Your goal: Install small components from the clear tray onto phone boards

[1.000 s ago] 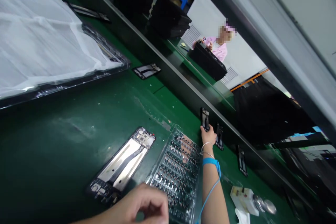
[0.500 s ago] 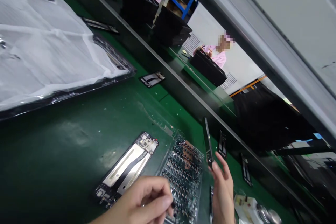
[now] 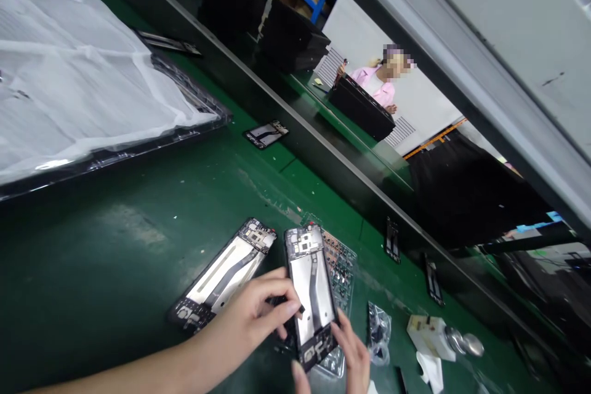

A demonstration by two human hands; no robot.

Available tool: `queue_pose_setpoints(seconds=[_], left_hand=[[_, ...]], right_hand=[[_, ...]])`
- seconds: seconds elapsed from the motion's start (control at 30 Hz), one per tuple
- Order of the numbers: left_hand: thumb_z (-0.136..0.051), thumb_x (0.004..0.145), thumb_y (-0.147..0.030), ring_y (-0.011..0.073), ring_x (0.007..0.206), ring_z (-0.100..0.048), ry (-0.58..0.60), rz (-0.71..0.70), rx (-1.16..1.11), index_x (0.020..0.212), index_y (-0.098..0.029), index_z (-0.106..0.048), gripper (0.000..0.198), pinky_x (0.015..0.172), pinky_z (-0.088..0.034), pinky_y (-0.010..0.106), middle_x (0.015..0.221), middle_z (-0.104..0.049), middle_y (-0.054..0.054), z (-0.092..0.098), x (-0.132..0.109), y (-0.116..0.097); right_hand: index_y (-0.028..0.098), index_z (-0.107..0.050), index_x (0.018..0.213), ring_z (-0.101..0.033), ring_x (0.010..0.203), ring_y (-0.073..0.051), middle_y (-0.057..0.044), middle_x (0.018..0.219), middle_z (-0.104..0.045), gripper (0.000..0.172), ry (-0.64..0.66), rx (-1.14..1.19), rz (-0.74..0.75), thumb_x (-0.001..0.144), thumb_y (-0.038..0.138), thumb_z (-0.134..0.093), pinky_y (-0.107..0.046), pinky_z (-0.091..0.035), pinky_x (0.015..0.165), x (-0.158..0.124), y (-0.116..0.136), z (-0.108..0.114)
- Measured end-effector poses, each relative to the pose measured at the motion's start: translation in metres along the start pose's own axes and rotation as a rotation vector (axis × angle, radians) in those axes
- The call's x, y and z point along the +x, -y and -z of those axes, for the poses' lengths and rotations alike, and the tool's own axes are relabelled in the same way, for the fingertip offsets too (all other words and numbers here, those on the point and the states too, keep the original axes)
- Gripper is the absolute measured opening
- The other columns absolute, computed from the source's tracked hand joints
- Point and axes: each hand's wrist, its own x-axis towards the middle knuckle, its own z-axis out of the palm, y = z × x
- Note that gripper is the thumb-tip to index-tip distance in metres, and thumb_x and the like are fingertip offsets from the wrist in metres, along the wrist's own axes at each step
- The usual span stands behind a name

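Observation:
My hands hold a black phone mid-frame (image 3: 310, 295) with a silver plate and a dark ribbon strip. My left hand (image 3: 249, 317) has its fingertips on the frame's left edge. My right hand (image 3: 351, 354) grips its lower right corner. Just left of it, a similar phone frame (image 3: 222, 277) lies on the green mat (image 3: 115, 246). Beneath the held frame sits a clear plastic tray (image 3: 340, 271) of small dark parts, mostly hidden by the frame and my hands.
A small plastic bag (image 3: 379, 332), a white bottle (image 3: 429, 337) and a white tissue (image 3: 429, 372) lie to the right. Several phone frames lie along a raised metal-edged rail. A plastic-covered panel (image 3: 78, 80) fills the left. Beyond, a co-worker in pink (image 3: 376, 83) sits behind black trays.
The phone frame, held edge-on by my right hand earlier, now lies face up over the tray, moved left. My left hand has come onto it. The plastic bag is now visible.

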Motion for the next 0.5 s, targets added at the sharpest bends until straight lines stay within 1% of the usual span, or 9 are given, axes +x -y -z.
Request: queue_pose_setpoints(seconds=[0.03,0.1,0.13,0.17,0.23,0.3,0.4,0.5], left_hand=[[-0.05,0.086,-0.033,0.0146,0.069,-0.054,-0.01,0.036,0.002,0.074,-0.015,-0.056,0.022,0.055,-0.045,0.022,0.085,-0.052,0.002,0.0,0.001,0.003],[-0.05,0.085,-0.031,0.0126,0.063,-0.051,-0.005,0.077,0.049,0.071,-0.014,-0.054,0.023,0.053,-0.042,0.021,0.076,-0.052,0.0,0.0,0.001,0.007],[-0.05,0.085,-0.03,0.0121,0.062,-0.05,0.02,0.097,0.081,0.069,-0.014,-0.054,0.023,0.055,-0.041,0.021,0.071,-0.052,-0.001,0.0,0.0,0.007],[-0.05,0.085,-0.029,0.0118,0.062,-0.049,0.06,0.118,0.105,0.068,-0.014,-0.055,0.023,0.055,-0.04,0.02,0.069,-0.053,-0.001,-0.001,-0.001,0.007],[-0.05,0.084,-0.029,0.0113,0.059,-0.048,0.161,0.171,0.088,0.069,-0.013,-0.055,0.022,0.052,-0.04,0.02,0.067,-0.054,-0.001,-0.003,-0.004,0.004],[-0.05,0.083,-0.03,0.0102,0.054,-0.047,0.235,0.219,0.03,0.07,-0.014,-0.054,0.022,0.045,-0.04,0.018,0.069,-0.052,-0.001,-0.005,-0.007,0.001],[-0.05,0.083,-0.03,0.0084,0.051,-0.044,0.259,0.232,0.033,0.069,-0.014,-0.052,0.021,0.04,-0.038,0.017,0.072,-0.048,-0.002,-0.008,-0.009,-0.002],[-0.051,0.083,-0.026,0.0097,0.056,-0.048,0.265,0.191,0.175,0.068,-0.014,-0.054,0.02,0.048,-0.04,0.018,0.071,-0.05,-0.002,-0.008,-0.009,-0.004]], right_hand=[[0.029,-0.066,0.103,-0.058,0.1,-0.034,-0.008,0.109,-0.065,0.049,0.025,0.057,-0.04,0.059,0.047,-0.074,-0.045,-0.046,0.081,-0.001,0.003,0.001],[0.031,-0.058,0.117,-0.063,0.087,-0.03,-0.005,0.099,-0.069,0.055,0.059,0.174,-0.144,0.067,0.053,-0.067,-0.038,-0.05,0.066,0.001,0.011,0.001],[0.031,-0.054,0.122,-0.064,0.081,-0.027,-0.004,0.094,-0.07,0.055,0.078,0.226,-0.224,0.072,0.053,-0.061,-0.035,-0.05,0.062,0.004,0.015,0.0],[0.03,-0.051,0.125,-0.065,0.077,-0.024,-0.004,0.092,-0.07,0.054,0.095,0.279,-0.315,0.077,0.053,-0.057,-0.033,-0.049,0.06,0.008,0.019,-0.002],[0.026,-0.051,0.126,-0.065,0.076,-0.021,-0.004,0.093,-0.07,0.053,0.116,0.42,-0.507,0.078,0.05,-0.057,-0.03,-0.049,0.064,0.016,0.026,-0.007],[0.022,-0.054,0.122,-0.065,0.078,-0.021,-0.006,0.097,-0.07,0.054,0.11,0.565,-0.642,0.075,0.048,-0.062,-0.031,-0.049,0.068,0.022,0.03,-0.011],[0.021,-0.059,0.115,-0.066,0.079,-0.022,-0.007,0.097,-0.07,0.05,0.069,0.683,-0.723,0.072,0.045,-0.066,-0.032,-0.05,0.069,0.021,0.032,-0.013],[0.022,-0.061,0.112,-0.065,0.086,-0.021,-0.005,0.101,-0.07,0.046,0.041,0.72,-0.727,0.071,0.041,-0.069,-0.029,-0.05,0.071,0.014,0.032,-0.013]])
